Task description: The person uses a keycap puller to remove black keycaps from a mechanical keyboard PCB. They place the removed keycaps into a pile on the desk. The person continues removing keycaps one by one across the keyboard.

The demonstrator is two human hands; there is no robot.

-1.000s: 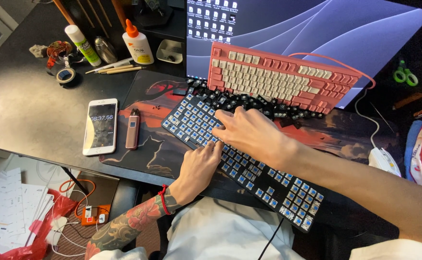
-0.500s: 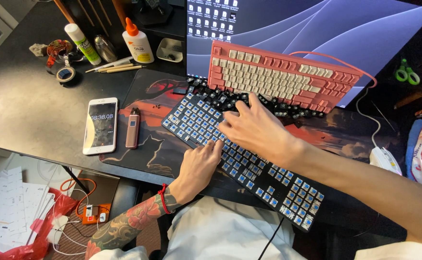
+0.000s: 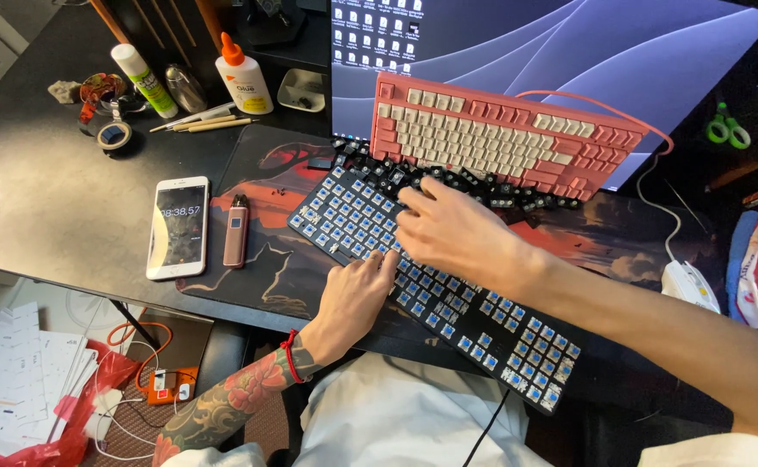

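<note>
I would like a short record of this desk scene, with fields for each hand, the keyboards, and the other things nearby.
left hand: rests on near edge of the bare keyboard, fingers on switches
right hand: spread over its middle
bare keyboard: black, blue switches, caps removed, lies diagonally
loose keycaps: dark, heaped along its far edge
pink keyboard: leans against the monitor
phone: flat, screen lit, left of a slim pink device
mouse: white, far right

A red cord bracelet circles the tattooed (floral) left wrist.
</note>
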